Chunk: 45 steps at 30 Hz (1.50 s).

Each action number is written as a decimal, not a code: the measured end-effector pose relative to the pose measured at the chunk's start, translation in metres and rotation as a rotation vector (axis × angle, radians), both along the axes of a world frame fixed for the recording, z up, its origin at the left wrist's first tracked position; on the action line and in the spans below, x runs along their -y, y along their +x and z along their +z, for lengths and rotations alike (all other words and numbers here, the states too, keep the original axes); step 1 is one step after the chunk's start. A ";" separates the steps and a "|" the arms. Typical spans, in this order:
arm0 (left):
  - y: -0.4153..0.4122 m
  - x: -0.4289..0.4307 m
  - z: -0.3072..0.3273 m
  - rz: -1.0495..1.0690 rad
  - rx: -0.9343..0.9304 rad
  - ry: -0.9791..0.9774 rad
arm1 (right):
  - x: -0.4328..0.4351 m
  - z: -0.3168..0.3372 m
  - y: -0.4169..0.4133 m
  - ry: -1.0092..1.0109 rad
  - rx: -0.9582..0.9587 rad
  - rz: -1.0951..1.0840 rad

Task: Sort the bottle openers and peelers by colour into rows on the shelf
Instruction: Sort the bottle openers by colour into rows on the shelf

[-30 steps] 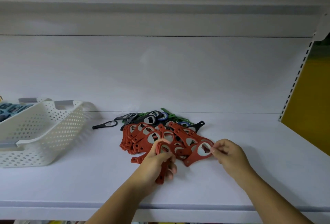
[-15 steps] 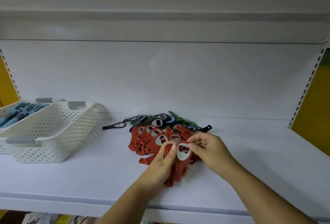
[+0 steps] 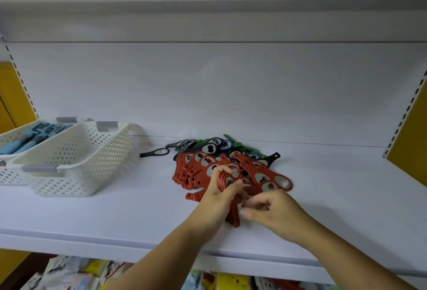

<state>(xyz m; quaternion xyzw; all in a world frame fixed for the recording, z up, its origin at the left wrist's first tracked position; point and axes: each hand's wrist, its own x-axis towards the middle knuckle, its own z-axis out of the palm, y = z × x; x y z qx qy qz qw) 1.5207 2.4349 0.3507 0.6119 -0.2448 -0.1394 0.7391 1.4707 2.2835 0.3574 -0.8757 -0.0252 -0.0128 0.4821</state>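
Note:
A heap of red bottle openers (image 3: 198, 169) lies mid-shelf on the white shelf (image 3: 115, 215). Behind it sit black, green and blue openers (image 3: 215, 146), and one black opener (image 3: 157, 152) lies apart to the left. My left hand (image 3: 215, 199) grips a stack of red openers (image 3: 227, 180) held on edge, their handles pointing down to the shelf. My right hand (image 3: 268, 209) is right beside it, fingers curled against the lower ends of that stack; what it pinches is hidden.
Two white perforated baskets (image 3: 76, 162) stand at the left; the far one holds light blue peelers (image 3: 34, 137). Yellow uprights flank the shelf on both sides. Packaged goods show on the level below.
My right hand has carried a red opener from the right of the heap to the stack in my left hand, then dropped to the stack's handle end. The camera view has shifted right and up.

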 end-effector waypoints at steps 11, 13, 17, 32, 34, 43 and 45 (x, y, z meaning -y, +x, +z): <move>-0.017 0.027 0.004 -0.083 0.328 0.153 | 0.017 -0.006 -0.006 0.151 -0.028 0.068; -0.016 0.024 0.006 -0.171 0.348 0.216 | 0.028 0.000 -0.010 0.136 -0.027 0.112; -0.019 0.027 0.004 -0.194 0.381 0.287 | 0.047 -0.001 -0.015 -0.083 -0.077 0.095; -0.012 0.057 0.007 -0.171 0.067 -0.001 | 0.079 0.012 -0.025 0.049 -0.174 0.034; -0.010 0.074 0.007 -0.181 0.011 -0.037 | 0.093 0.020 -0.027 0.028 -0.186 -0.005; -0.012 0.161 0.004 -0.261 -0.099 -0.114 | 0.165 0.033 -0.042 -0.024 -0.223 -0.216; -0.010 0.178 0.001 -0.297 -0.110 -0.105 | 0.181 0.030 -0.044 -0.016 -0.226 -0.268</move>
